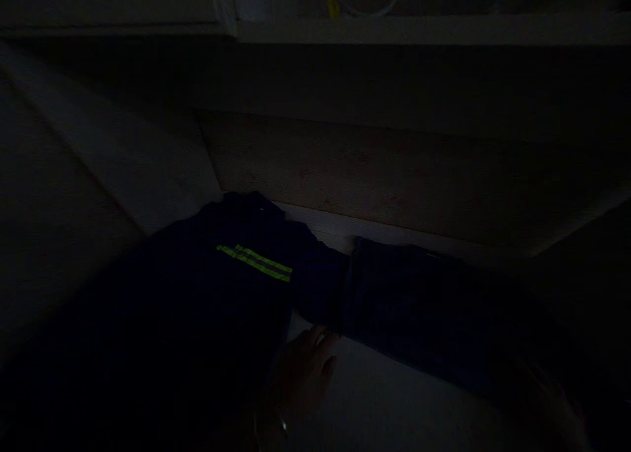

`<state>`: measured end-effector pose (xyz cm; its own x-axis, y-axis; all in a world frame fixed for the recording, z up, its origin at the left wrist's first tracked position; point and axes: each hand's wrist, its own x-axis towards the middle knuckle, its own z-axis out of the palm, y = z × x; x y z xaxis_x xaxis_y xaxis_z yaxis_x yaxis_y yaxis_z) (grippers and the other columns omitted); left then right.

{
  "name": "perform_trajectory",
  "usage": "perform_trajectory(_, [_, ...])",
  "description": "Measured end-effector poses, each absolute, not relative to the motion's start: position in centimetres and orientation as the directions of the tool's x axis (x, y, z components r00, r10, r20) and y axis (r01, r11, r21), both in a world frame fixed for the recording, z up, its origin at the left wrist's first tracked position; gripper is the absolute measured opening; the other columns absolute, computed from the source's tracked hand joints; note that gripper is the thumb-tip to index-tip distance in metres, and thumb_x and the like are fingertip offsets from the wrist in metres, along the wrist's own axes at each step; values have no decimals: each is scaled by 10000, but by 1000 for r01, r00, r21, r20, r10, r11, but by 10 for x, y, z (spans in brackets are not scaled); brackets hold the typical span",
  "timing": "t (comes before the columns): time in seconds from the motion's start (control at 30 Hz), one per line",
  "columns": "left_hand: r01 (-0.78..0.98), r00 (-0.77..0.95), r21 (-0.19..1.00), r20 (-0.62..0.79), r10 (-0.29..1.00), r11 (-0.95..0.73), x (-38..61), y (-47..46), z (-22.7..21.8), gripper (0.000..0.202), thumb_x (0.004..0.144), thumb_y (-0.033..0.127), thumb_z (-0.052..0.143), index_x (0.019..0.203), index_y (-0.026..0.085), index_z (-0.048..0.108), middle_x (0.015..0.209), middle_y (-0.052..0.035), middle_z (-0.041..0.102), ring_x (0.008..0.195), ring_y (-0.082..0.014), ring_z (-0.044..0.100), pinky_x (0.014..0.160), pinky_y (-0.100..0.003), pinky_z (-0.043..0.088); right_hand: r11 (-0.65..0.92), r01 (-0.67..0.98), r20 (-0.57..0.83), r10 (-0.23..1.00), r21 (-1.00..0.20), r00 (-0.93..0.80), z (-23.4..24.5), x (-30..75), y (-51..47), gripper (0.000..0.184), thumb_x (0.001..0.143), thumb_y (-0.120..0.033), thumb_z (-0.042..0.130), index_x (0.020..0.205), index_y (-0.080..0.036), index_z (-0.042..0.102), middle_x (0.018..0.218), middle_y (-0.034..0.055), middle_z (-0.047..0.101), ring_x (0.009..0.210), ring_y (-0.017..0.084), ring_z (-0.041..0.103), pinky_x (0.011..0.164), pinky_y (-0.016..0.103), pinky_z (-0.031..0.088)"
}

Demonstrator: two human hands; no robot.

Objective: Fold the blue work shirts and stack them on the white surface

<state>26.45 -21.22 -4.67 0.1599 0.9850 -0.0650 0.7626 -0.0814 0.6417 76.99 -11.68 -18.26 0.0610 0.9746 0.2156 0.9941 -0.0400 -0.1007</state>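
The picture is very dark. A dark navy garment (211, 294) with two yellow-green reflective stripes (254, 262) lies spread on a pale surface (384, 399). One sleeve or folded part (424, 307) stretches out to the right. My left hand (303, 376) lies low in the middle, fingers stretched forward, its fingertips at the garment's edge where the body and the right part meet. It holds nothing that I can see. My right hand (547, 399) is a faint shape at the lower right, on or near the end of the right part; its fingers cannot be made out.
A low pale wall or board (394, 176) runs behind the garment. A lighter ledge (419, 28) crosses the top of the view. A pale strip (123, 163) slants down on the left. The rest is lost in darkness.
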Motion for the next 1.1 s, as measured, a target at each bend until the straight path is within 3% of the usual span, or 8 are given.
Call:
perform_trajectory(0.1, [825, -92, 540, -166, 982, 168, 219, -265, -54, 396, 882, 417, 473, 1248, 377, 619, 1358, -73, 593, 1244, -338, 532, 1066, -523, 411, -38, 976, 218, 972, -213, 86, -171, 733, -118, 572, 720, -515, 384, 1129, -277, 705, 1205, 212, 646, 1118, 459, 571, 903, 641, 446])
perform_trajectory(0.2, [771, -327, 483, -259, 909, 415, 173, -311, -83, 436, 807, 508, 553, 1194, 348, 676, 1348, -110, 606, 1269, -401, 510, 1083, -570, 383, 178, 921, 114, 983, -346, -147, -144, 655, -114, 458, 666, -485, 456, 981, -323, 747, 1192, 137, 675, 1166, 406, 569, 963, 571, 457])
perform_trajectory(0.37, [681, -404, 536, -294, 866, 499, 136, -353, -111, 383, 730, 423, 631, 1099, 361, 711, 1248, -78, 678, 1158, -368, 605, 1039, -504, 443, 319, 779, -197, 852, -540, -485, -83, 490, -105, 496, 802, -526, 467, 1225, -337, 645, 1265, 51, 657, 1128, 311, 619, 931, 428, 498])
perform_trajectory(0.53, [694, -376, 528, -314, 872, 489, 142, -355, -91, 283, 808, 321, 503, 1016, 320, 695, 1169, -76, 707, 1104, -301, 643, 975, -425, 476, 423, 845, -261, 818, -328, -512, -60, 373, -99, 644, 890, -625, 428, 1439, -290, 436, 1158, 122, 699, 1014, 320, 667, 832, 427, 492])
perform_trajectory(0.67, [630, -479, 510, -338, 810, 585, 135, -353, -63, 384, 940, 359, 249, 1084, 254, 589, 956, -113, 728, 867, -261, 700, 782, -390, 506, 539, 814, -267, 769, -216, -580, -61, 339, -92, 396, 971, -458, 356, 1256, -335, 601, 1136, 81, 704, 1006, 268, 672, 812, 363, 471])
perform_trajectory(0.77, [522, -534, 560, -374, 758, 644, 118, -348, -43, 385, 959, 380, 193, 1145, 226, 492, 797, -78, 702, 739, -257, 695, 669, -364, 477, 534, 802, -253, 765, -267, -593, -63, 331, -91, 392, 990, -376, 303, 1175, -277, 633, 1130, 86, 700, 983, 248, 676, 817, 342, 461])
perform_trajectory(0.93, [476, -494, 724, -250, 833, 500, 96, -335, -11, 364, 955, 491, 265, 1099, 245, 492, 1001, -47, 682, 958, -198, 663, 862, -311, 466, 359, 800, -257, 815, -480, -519, -67, 320, -103, 675, 922, -601, 410, 1478, -226, 342, 1152, 127, 693, 1006, 274, 673, 807, 349, 479])
perform_trajectory(1.1, [468, -345, 807, -207, 915, 359, 92, -333, 20, 367, 922, 566, 371, 1054, 279, 558, 980, 13, 685, 950, -167, 645, 871, -252, 475, 324, 902, -243, 886, -285, -395, -67, 315, -100, 388, 967, -394, 342, 1272, -313, 566, 1117, 107, 700, 978, 283, 674, 765, 371, 454])
